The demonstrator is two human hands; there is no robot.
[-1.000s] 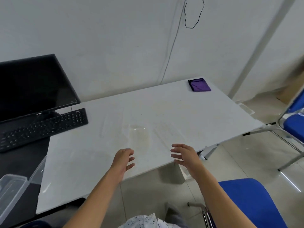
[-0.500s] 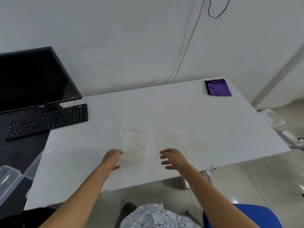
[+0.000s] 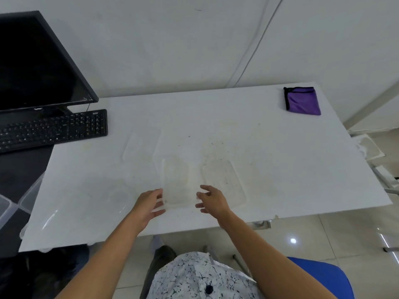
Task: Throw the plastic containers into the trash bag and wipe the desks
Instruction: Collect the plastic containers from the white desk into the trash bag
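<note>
clear container (image 3: pixel 176 184) faint against white desk (image 3: pixel 280 158)

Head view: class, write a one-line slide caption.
The left hand and right hand flank a clear plastic container on the white desk; a purple cloth lies at its far corner.

- left hand (image 3: pixel 149 205) reaches forward, palm turned inward, fingers loosely spread and slightly bent.
- right hand (image 3: pixel 212 201) mirrors it at the same level, fingers relaxed.
- both forearms (image 3: pixel 121 240) bare, stretched forward.
</note>
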